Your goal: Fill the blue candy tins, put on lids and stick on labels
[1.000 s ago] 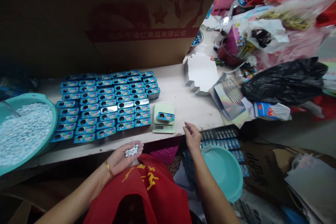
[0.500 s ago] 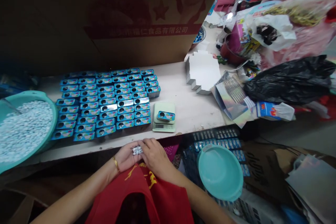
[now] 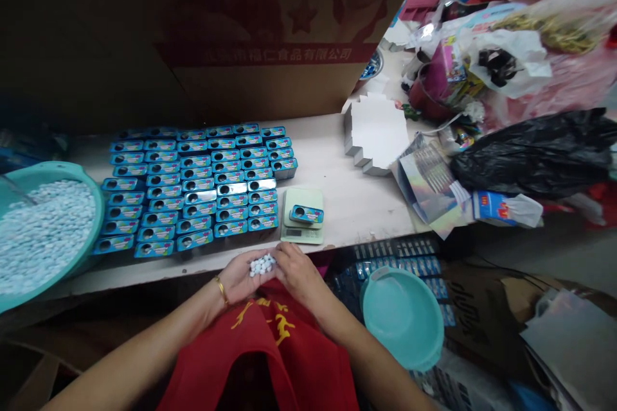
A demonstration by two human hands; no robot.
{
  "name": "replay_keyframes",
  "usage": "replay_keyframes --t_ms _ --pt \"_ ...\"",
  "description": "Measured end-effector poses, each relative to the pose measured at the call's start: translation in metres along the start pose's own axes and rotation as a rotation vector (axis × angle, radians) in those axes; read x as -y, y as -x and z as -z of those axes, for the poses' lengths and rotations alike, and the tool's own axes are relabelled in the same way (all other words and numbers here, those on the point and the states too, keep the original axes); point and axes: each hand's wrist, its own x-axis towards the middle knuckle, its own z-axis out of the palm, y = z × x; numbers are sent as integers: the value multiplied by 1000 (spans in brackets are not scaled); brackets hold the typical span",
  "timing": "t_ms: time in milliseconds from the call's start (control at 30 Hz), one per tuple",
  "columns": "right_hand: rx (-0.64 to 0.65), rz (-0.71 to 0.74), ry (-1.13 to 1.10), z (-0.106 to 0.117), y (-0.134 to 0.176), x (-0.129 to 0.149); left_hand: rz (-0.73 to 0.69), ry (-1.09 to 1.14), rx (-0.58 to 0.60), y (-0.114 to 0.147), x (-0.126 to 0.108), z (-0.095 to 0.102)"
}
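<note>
My left hand [image 3: 243, 277] is cupped palm up at the table's front edge, with a small heap of white and pale blue candies [image 3: 262, 264] in it. My right hand [image 3: 295, 268] meets it from the right, its fingers curled against the edge of the heap; whatever they pinch is hidden. Just beyond the hands stands a pale green digital scale [image 3: 292, 233], with one blue tin [image 3: 307, 214] lying on its pan. To the left, several rows of similar blue tins [image 3: 195, 209] cover the table. A turquoise basin [image 3: 92, 231] full of the same candies stands at the far left.
A large cardboard box [image 3: 260, 87] rises behind the tins. White cut-out cards [image 3: 378, 128] are stacked right of the scale, near silvery sheets [image 3: 429, 180] and a black plastic bag [image 3: 535, 151]. Below the table's right edge sits another turquoise basin [image 3: 402, 314], beside more packed tins [image 3: 424, 265].
Both hands have shifted slightly right and up. My left palm has opened out, so more of the candies show. The right fingers have drawn back to the heap's right edge.
</note>
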Motion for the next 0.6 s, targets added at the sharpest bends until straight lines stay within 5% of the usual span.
replay_keyframes --t_ms 267,500,600 --pt "-325 -85 -124 37 -33 -42 -188 -90 20 -19 -32 -56" --pt "-356 -130 -109 40 -46 -62 -192 -95 21 -30 -35 -53" --pt "-478 -159 -159 36 -36 -58 -202 -25 15 -38 -33 -51"
